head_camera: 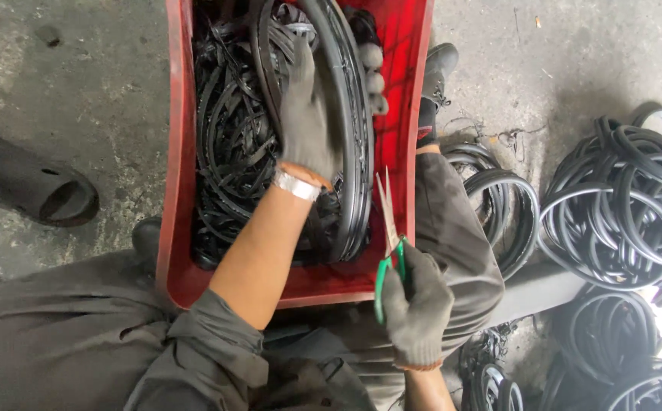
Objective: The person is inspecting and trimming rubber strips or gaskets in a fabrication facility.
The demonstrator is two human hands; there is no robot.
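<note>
Inside the red crate [178,152], the left hand [308,114] grasps black rubber rings [350,137]; the right hand [416,308] grips green-handled scissors [389,251].

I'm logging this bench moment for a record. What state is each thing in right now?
Left hand: gloved, gripping the black rubber ring.
Right hand: gloved, holding the scissors.
Scissors: blades slightly apart, pointing up.
Red crate: full of black rubber scraps.
Coiled rings: piled on the floor.

Left hand [308,114] grips rubber ring [350,137] — right hand [418,304] holds scissors [388,228].
</note>
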